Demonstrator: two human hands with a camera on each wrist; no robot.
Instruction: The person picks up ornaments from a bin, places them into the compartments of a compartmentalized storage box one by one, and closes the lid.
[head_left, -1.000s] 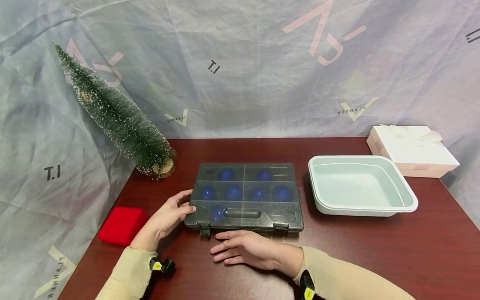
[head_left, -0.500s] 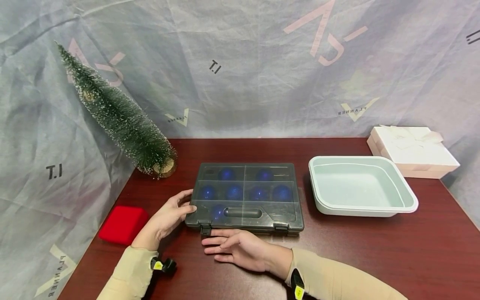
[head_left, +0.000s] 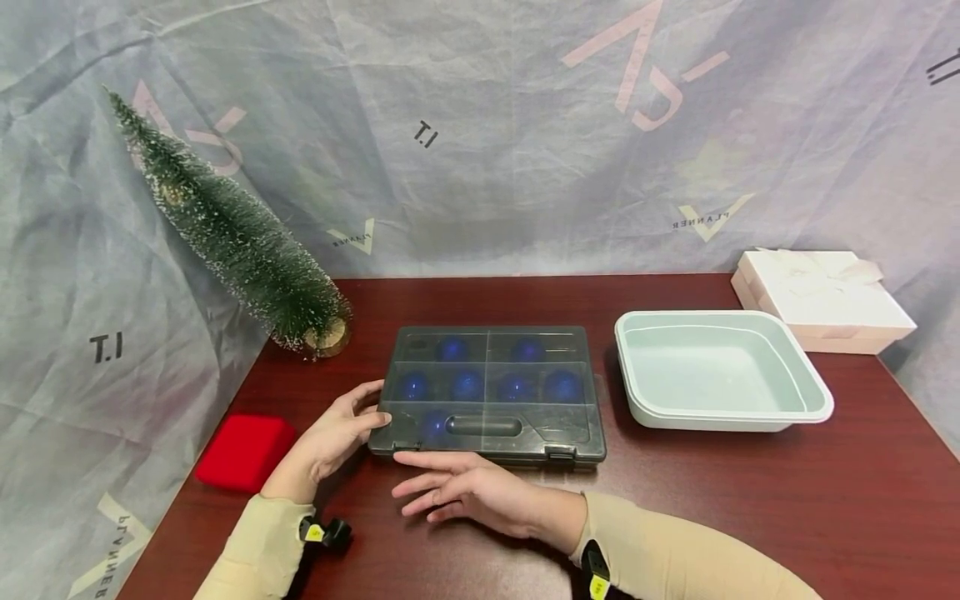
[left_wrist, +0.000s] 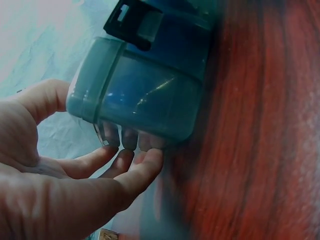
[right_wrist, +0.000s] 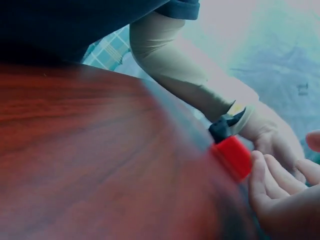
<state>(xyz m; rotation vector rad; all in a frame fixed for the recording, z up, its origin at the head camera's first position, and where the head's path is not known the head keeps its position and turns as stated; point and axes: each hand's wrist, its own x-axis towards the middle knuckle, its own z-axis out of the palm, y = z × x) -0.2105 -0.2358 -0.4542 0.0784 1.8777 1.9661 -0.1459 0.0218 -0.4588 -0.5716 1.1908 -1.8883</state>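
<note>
A dark see-through plastic storage case (head_left: pixel 487 403) lies lid-down flat on the table, with several blue balls (head_left: pixel 467 385) showing in its compartments. My left hand (head_left: pixel 339 432) grips the case's left end, thumb over the top edge. In the left wrist view its fingertips touch the case's side, below a dark latch (left_wrist: pixel 131 25). At the front edge, my right hand (head_left: pixel 483 497) has its fingers spread and extended leftward. Its index finger lies across the front-left latch, mostly hiding it. The front-right latch (head_left: pixel 561 453) shows.
To the right stands a pale green plastic basin (head_left: pixel 720 375), with a white gift box (head_left: pixel 825 292) behind it. A red box (head_left: pixel 247 452) is beside my left forearm. A small frosted Christmas tree (head_left: pixel 240 242) leans at the back left. Grey cloth (head_left: pixel 480 167) hangs behind the table.
My right hand has moved left along the case's front edge, its index finger rising onto the left latch. My left hand and the case have stayed in place.
</note>
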